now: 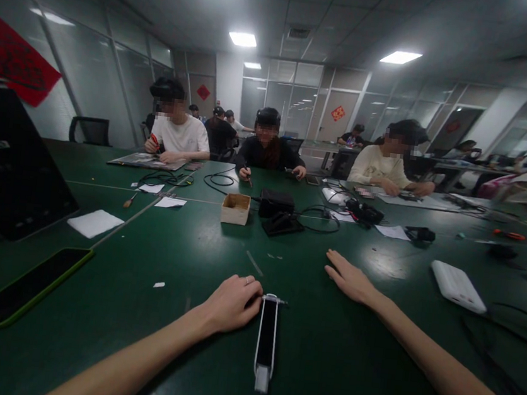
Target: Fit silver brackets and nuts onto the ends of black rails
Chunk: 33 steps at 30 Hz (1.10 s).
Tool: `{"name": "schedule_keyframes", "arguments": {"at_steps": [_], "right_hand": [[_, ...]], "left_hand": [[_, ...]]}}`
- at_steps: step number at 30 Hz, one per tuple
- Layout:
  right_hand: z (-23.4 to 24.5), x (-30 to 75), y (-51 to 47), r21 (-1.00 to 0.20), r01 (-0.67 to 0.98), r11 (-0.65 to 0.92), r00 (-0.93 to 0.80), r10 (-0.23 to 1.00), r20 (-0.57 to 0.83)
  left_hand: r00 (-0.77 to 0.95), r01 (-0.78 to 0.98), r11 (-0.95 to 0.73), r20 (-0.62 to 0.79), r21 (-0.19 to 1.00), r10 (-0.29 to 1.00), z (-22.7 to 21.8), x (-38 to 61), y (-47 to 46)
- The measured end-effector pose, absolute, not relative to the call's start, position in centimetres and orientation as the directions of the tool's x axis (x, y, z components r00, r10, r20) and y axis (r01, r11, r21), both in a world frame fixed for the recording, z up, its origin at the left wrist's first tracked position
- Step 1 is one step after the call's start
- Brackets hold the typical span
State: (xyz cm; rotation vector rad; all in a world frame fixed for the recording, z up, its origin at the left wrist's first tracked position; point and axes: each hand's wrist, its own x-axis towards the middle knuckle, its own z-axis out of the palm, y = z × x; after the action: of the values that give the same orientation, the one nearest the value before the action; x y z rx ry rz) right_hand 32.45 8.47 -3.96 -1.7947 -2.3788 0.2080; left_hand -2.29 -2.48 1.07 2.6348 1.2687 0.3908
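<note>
My left hand (pixel 235 303) rests on the green table with its fingers curled. Its thumb and forefinger close on the crossbar end of a long, narrow white-framed item with a dark middle (pixel 267 337). That item lies lengthwise before me, its pale block-like tip towards me; its exact kind is unclear. To the right, my right hand (pixel 348 277) lies palm down on the table with its fingers stretched out. Nothing is in it. A small white scrap (pixel 159 284) lies left of my left hand.
A phone in a green case (pixel 27 288) and a black HP-marked panel (pixel 15 163) are at left. Ahead stand an open cardboard box (pixel 235 209) and a black case (pixel 276 204). A white power bank (pixel 457 286) lies at right beside cables. Several people sit opposite.
</note>
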Motion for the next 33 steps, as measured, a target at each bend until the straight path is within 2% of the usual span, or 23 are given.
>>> {"name": "schedule_keyframes", "arguments": {"at_steps": [5,9,11,13,15,17,19,24,30,33], "right_hand": [[-2.8,28.3,1.9,-0.363,0.834,0.416,-0.421,0.904,0.069],[-2.6,28.5,1.9,-0.426,0.815,0.394,-0.352,0.919,0.177],[-2.7,30.6,4.3,-0.379,0.878,0.292,-0.209,0.947,0.245],[-2.9,33.6,7.4,-0.245,0.967,0.072,-0.006,0.966,0.26],[-2.9,36.8,10.4,-0.227,0.971,-0.073,0.13,0.961,0.245],[-2.9,39.2,12.6,-0.217,0.962,-0.166,0.212,0.954,0.21],[-3.0,40.6,14.1,-0.202,0.959,-0.197,0.23,0.96,0.16],[-3.4,40.1,14.4,-0.185,0.979,-0.088,0.104,0.991,0.079],[-4.0,35.5,9.6,-0.217,0.958,0.186,-0.183,0.982,0.035],[-3.3,32.8,6.5,-0.282,0.892,0.353,-0.354,0.934,0.049]], "left_hand": [[0.603,0.728,-0.62,0.158,0.291,0.782,1.2,-2.4,-2.6],[0.607,0.731,-0.623,0.151,0.279,0.78,1.2,-2.5,-2.6],[0.61,0.727,-0.628,0.159,0.277,0.776,1.1,-2.5,-2.6],[0.612,0.724,-0.633,0.168,0.275,0.773,1.1,-2.5,-2.5],[0.615,0.723,-0.635,0.165,0.272,0.771,1.2,-2.4,-2.5],[0.616,0.723,-0.634,0.158,0.276,0.772,1.3,-2.4,-2.4],[0.618,0.721,-0.633,0.15,0.284,0.772,1.3,-2.3,-2.4],[0.61,0.725,-0.625,0.151,0.288,0.778,1.3,-2.4,-2.4],[0.608,0.73,-0.616,0.132,0.294,0.783,1.9,-2.4,-2.7],[0.605,0.73,-0.618,0.146,0.29,0.783,1.7,-2.4,-2.7]]}}
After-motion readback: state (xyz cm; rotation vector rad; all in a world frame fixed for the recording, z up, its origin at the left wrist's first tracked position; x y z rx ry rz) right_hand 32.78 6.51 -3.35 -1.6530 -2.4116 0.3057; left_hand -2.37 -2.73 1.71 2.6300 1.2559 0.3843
